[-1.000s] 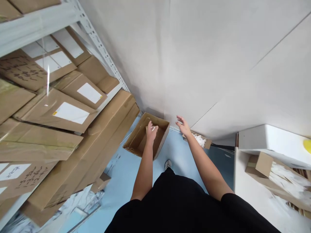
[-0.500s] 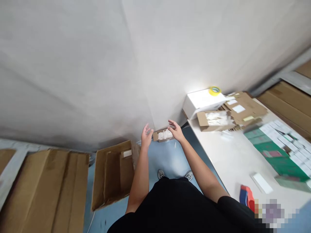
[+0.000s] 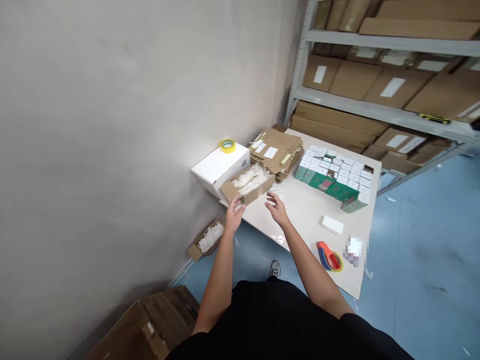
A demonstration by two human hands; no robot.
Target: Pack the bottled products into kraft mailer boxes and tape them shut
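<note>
My left hand (image 3: 235,215) is held out with its fingers apart and nothing in it. It appears just in front of a cardboard box (image 3: 258,194) filled with crumpled white paper or film on the white table (image 3: 296,220). My right hand (image 3: 276,209) also holds nothing, its thumb and fingers spread, over the table's near edge. Behind the paper-filled box stands a white box (image 3: 215,167) with a roll of yellow tape (image 3: 227,146) on top. A stack of flattened cardboard (image 3: 277,150) lies beside it.
Rows of small green-and-white boxes (image 3: 337,175) stand on the table. Nearer are a white box (image 3: 332,224) and a red-and-blue tape dispenser (image 3: 329,256). A second paper-filled box (image 3: 208,239) and a large open carton (image 3: 146,325) are on the floor. Shelves (image 3: 382,107) hold cartons.
My view has turned right, bringing the table to the centre and the shelves into sight. Both hands stay raised, spread and empty, now in front of the table.
</note>
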